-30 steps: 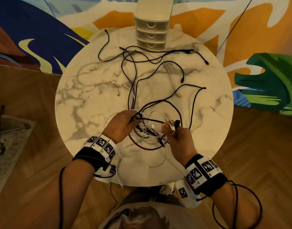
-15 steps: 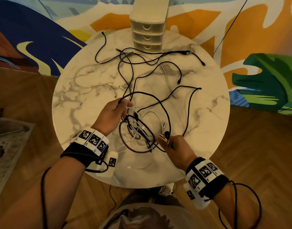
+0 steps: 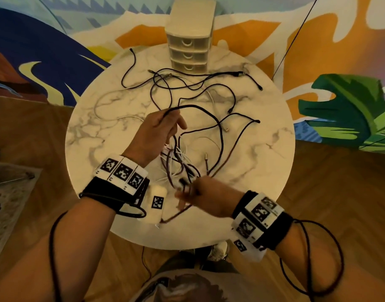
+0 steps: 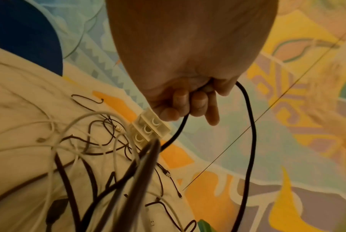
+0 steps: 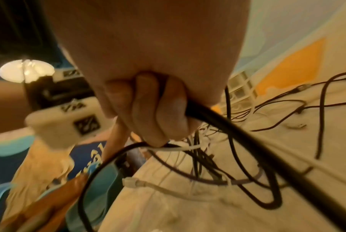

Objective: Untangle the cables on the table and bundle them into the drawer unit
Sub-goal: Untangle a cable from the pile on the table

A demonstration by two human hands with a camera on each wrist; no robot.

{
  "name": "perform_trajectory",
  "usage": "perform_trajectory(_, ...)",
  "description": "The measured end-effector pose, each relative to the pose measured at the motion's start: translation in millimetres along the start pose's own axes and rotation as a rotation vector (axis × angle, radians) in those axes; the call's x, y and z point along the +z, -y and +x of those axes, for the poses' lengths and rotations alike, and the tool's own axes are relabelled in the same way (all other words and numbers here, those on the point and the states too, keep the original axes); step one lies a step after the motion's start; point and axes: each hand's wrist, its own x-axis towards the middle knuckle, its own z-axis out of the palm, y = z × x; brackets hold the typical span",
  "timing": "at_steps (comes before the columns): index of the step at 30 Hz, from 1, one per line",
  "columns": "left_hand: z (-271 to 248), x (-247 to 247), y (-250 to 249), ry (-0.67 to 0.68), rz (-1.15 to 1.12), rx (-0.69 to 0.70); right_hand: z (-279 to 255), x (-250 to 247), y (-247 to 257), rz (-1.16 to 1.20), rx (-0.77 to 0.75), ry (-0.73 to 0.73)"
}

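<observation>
A round marble bench point(image 3: 89, 136) stands before the person, and the drawer unit point(image 3: 190, 43) sits at its far edge, its three drawers closed. Everything else lies on the near side of that unit.

To the near-left of the drawer unit, a thin white cable point(image 3: 113, 99) curves alone across the marble. Nearer to the person, the left hand point(image 3: 156, 134) is raised above the bench, its fingers point(image 4: 199, 102) curled round a black cable point(image 3: 209, 110) that arcs up and away toward the right before dropping into the pile.

Straight out from the drawer unit, toward the person, the tangle of cables point(image 3: 178, 162) lies knotted, dark and white strands crossing each other, with looser black loops spread between it and the unit.

Farthest from the drawer unit, at the near edge, the right hand point(image 3: 209, 197) is closed tight on a thick black lead point(image 5: 227, 130), with a white strand caught under its fingers point(image 5: 160, 113). Right of the unit, a black plug end point(image 3: 261, 89) rests near the rim.
</observation>
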Motion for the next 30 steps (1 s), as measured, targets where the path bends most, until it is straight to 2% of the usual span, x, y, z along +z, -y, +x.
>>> perform_trajectory(1,-1,0,2,-0.007,-0.025,-0.013,2,7,0,-0.038,-0.014,0.023)
perform_trajectory(2,-3,0,5,-0.004,-0.029,-0.024,4,11,-1,0.003,-0.036,-0.018)
perform_trajectory(4,-10,1,8,0.036,0.009,-0.033,3,10,-2,0.287,-0.06,-0.262)
perform_trajectory(6,-16,3,10,0.12,0.167,0.006,5,-5,-2,0.589,-0.112,-0.546)
perform_trajectory(7,-19,6,9,0.169,0.284,0.029,6,-14,-2,0.696,-0.156,-0.599)
perform_trajectory(9,-23,16,6,0.237,0.489,0.076,7,-27,4,0.754,-0.257,-0.602)
perform_trajectory(11,-25,28,4,0.251,0.536,0.11,7,-31,12,0.666,-0.291,-0.621)
perform_trajectory(14,-30,36,29,0.221,0.447,-0.007,10,-34,15,0.717,-0.296,-0.754)
perform_trajectory(15,-34,35,43,0.207,0.477,-0.045,10,-37,15,0.741,-0.298,-0.8)
perform_trajectory(20,-43,22,101,0.038,0.738,-0.06,-10,-60,18,0.878,-0.363,-0.938)
perform_trajectory(24,-31,14,112,0.075,0.736,-0.222,-20,-60,24,0.937,-0.441,-0.997)
perform_trajectory(26,-30,9,111,0.119,0.798,-0.251,-22,-54,22,0.943,-0.443,-0.978)
perform_trajectory(28,-32,4,101,0.114,0.836,-0.189,-22,-44,16,0.927,-0.382,-0.923)
perform_trajectory(30,-33,-1,81,0.069,0.884,-0.055,-18,-32,11,0.909,-0.325,-0.857)
